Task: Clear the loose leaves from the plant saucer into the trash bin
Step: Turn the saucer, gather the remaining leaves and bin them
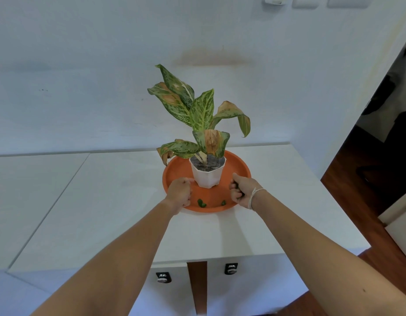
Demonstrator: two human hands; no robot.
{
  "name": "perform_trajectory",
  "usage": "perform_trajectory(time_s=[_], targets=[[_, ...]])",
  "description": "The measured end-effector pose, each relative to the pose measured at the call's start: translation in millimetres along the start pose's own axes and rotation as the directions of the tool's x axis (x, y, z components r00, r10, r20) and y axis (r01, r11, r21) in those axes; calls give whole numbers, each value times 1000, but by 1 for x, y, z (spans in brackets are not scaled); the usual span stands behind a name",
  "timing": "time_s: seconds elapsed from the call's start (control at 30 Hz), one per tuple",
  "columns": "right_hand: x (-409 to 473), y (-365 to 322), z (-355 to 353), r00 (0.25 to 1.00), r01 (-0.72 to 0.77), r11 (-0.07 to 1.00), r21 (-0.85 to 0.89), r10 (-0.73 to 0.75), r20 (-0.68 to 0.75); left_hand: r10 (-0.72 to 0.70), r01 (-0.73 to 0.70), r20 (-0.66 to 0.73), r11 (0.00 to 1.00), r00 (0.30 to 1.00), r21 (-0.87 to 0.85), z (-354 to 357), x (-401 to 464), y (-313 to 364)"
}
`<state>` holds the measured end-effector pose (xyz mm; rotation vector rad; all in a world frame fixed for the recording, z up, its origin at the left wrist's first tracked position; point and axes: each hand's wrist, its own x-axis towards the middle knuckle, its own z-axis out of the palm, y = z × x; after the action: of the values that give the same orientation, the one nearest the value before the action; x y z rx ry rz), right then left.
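An orange plant saucer (174, 173) sits on the white tabletop (106, 201), and a white pot (207, 175) with a spotty green plant (202, 112) stands in its middle. Two small loose leaves (201, 203) lie flat on the near part of the saucer, and one more leaf bit (223, 203) lies just beside them.

The left hand (179, 194) is curled over the saucer's left side; I cannot tell if it holds anything. The right hand (239, 190) is curled at the right rim, with something dark inside the fingers, maybe a leaf.

The leaves look very light, thin and soft. They should be pinched gently by an edge. No trash bin shows here.
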<state>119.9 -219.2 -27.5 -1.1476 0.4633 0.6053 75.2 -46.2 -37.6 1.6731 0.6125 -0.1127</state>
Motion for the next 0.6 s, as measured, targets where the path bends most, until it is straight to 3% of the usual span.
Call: perform_trajectory(time_s=[0.1, 0.17, 0.23, 0.3, 0.43, 0.5, 0.6], targets=[[0, -2, 1, 996, 73, 927, -368, -86, -19, 115, -111, -3, 969, 993, 223, 1, 1, 2], [0, -4, 2, 985, 122, 732, -670, -174, -12, 216, -199, 13, 873, 976, 445, 2, 4, 1], [-1, -1, 4, 964, 152, 486, -860, -267, 20, 259, -247, 71, 752, 963, 611, 3, 7, -3], [-2, 3, 7, 946, 138, 279, -950, -320, 43, 267, -272, 127, 624, 955, 732, 4, 11, -8], [-11, 10, 17, 962, 54, -44, -998, -267, 64, 263, -288, 186, 431, 947, 855, 9, 10, -13], [-27, 8, 24, 965, 62, -117, -991, -247, 90, 275, -283, 186, 371, 943, 885, 13, 11, -14], [-45, 7, 34, 973, 76, -116, -990, -210, 100, 266, -266, 174, 366, 948, 892, 16, 13, -13]])
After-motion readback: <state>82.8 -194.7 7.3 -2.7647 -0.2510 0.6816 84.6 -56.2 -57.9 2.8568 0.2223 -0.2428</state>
